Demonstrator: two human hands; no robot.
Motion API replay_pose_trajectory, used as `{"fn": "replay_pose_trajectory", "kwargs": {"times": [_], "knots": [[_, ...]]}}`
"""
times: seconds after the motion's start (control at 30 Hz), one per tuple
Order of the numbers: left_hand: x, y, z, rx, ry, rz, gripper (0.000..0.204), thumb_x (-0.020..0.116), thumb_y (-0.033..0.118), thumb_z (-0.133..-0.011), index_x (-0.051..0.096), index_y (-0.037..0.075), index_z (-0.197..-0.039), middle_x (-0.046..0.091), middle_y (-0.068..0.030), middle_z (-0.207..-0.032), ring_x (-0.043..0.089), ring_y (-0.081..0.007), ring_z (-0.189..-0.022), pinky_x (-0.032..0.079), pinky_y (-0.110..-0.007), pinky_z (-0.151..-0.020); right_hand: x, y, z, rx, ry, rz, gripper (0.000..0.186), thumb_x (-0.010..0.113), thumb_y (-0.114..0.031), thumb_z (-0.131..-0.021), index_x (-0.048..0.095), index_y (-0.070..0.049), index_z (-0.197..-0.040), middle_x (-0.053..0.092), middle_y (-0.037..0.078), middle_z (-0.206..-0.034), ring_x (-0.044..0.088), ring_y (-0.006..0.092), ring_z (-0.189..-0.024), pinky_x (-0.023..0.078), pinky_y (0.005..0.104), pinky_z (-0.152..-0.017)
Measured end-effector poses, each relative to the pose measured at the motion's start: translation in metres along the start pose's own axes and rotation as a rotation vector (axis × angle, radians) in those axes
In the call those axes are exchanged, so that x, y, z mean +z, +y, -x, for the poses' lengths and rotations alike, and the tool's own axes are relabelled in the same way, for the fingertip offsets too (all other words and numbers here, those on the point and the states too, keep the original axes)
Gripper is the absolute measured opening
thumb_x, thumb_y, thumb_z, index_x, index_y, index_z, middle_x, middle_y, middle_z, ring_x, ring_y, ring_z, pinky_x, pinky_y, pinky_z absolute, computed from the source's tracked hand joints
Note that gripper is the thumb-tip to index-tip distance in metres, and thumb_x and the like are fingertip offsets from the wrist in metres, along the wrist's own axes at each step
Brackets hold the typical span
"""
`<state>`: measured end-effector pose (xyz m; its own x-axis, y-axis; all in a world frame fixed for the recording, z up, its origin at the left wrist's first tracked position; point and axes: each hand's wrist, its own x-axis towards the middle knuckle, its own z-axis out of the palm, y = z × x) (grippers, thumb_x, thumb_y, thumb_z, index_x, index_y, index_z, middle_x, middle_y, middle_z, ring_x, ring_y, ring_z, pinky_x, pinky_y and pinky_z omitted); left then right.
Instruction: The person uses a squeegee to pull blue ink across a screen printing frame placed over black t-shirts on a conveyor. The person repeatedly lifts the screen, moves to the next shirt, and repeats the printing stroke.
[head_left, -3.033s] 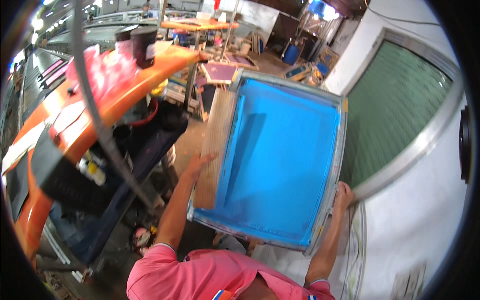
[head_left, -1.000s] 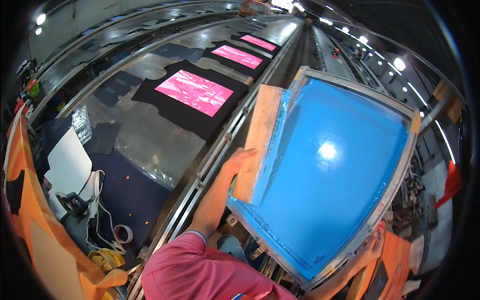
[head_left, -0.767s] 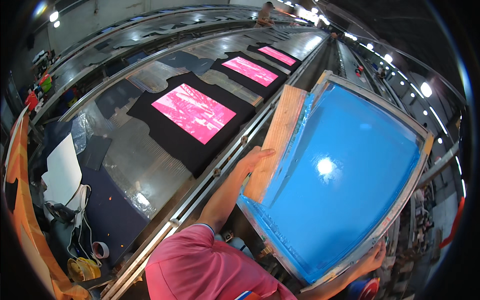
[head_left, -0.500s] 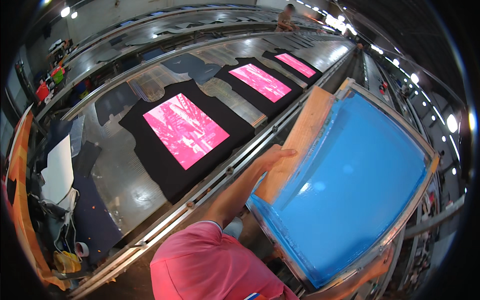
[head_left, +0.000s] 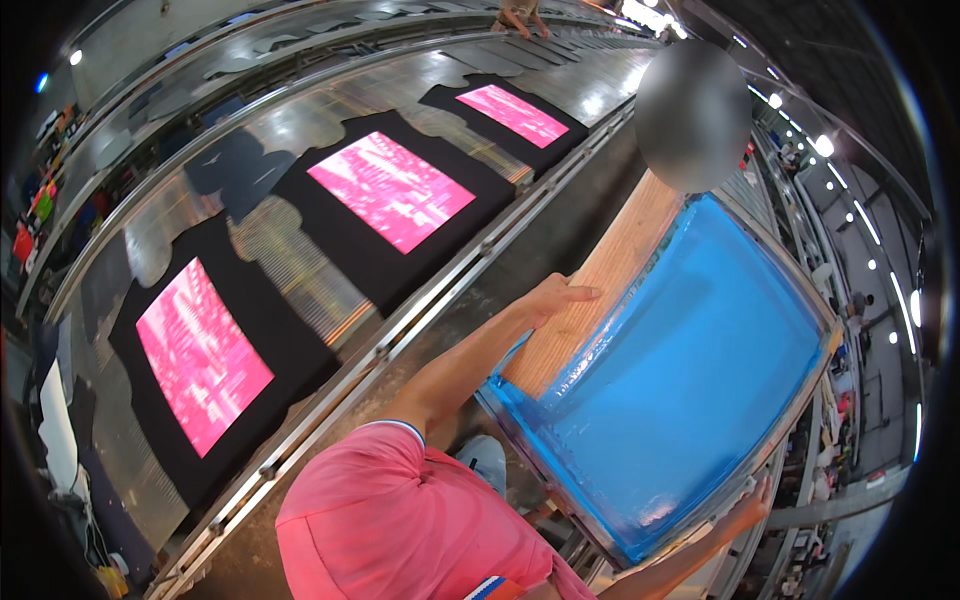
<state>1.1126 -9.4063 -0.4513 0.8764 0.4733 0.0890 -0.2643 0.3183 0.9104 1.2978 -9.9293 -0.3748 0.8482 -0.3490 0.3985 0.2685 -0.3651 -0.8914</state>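
My left hand (head_left: 560,299) is closed on a wooden squeegee (head_left: 606,290), its thumb lying across the wood. The squeegee rests along the left side of a tilted screen-printing frame (head_left: 690,370), whose inner surface is wet blue. My right hand (head_left: 748,508) grips the frame's lower right edge, its fingers partly hidden behind it. To the left, a long metal table (head_left: 300,262) carries black shirt panels with pink prints: a near panel (head_left: 300,350), a middle panel (head_left: 440,160) and a far panel (head_left: 560,130).
A metal rail (head_left: 380,352) runs along the table's edge beside me. Dark fabric pieces (head_left: 235,170) lie beyond the panels. Another person (head_left: 518,17) works at the far end. A blurred oval patch (head_left: 692,115) covers what lies past the frame's upper end. Shelving stands at right.
My view has moved along the table, so the printed panels appear farther left and lower. Both hands still hold the squeegee and the frame, which sits slightly lower and to the left in view.
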Motion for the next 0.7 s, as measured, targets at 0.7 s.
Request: {"fn": "replay_pose_trajectory", "kwargs": {"times": [0.7], "knots": [[-0.142,0.104,-0.494,0.215,0.536,0.108,0.055,0.082,0.029,-0.082,0.067,-0.014,-0.112,0.072,-0.0199,-0.097,0.073,-0.0284,-0.08,0.06,-0.044,-0.07,0.773,-0.11,-0.38,-0.386,-0.628,-0.132,0.029,0.069,-0.029,-0.094,0.067,-0.002,-0.083,0.043,-0.002,-0.053,0.037,0.0077,-0.044,0.027,0.0275,-0.039]]}}
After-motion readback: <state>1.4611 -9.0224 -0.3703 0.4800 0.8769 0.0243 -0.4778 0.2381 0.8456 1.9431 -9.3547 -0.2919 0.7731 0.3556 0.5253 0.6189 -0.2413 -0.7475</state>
